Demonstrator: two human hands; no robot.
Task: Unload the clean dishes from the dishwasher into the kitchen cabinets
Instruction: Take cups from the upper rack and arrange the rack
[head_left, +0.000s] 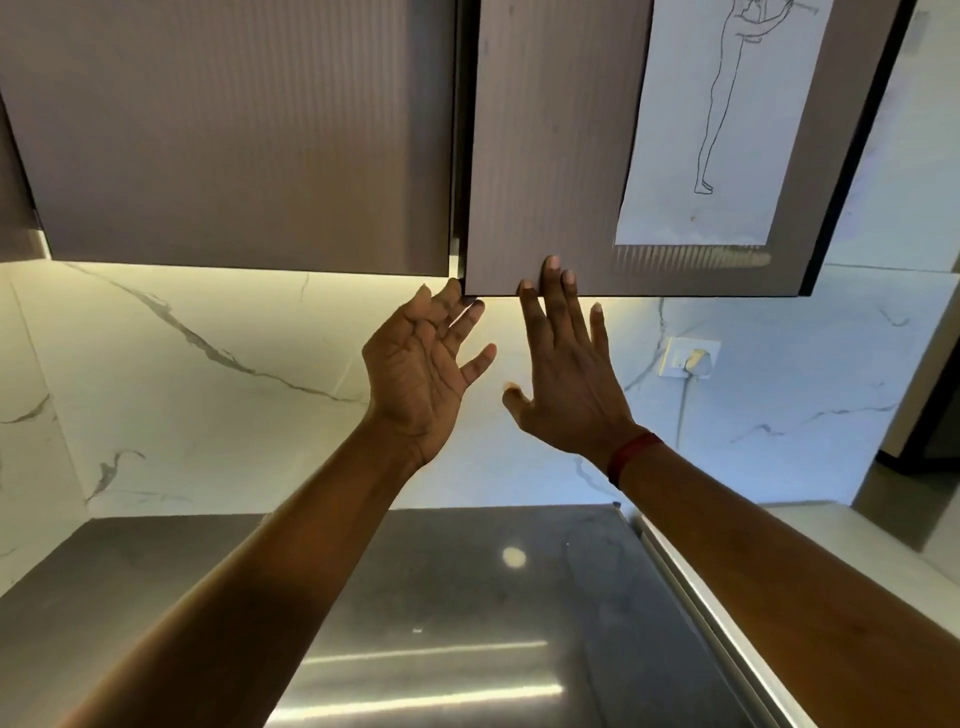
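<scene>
Two hands (421, 371) (569, 387) at cabinet door (545, 156); drawing (727, 130) cropped.

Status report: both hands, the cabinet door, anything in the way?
Left hand open, at lower corner of cabinet door. Right hand open, fingers on its lower edge. No dish held. Nothing seen blocking the door.

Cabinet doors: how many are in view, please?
2: left door, upper left; right door, upper right, bearing a drawing, right hand touching its lower edge. A far-left sliver may be another.
</scene>
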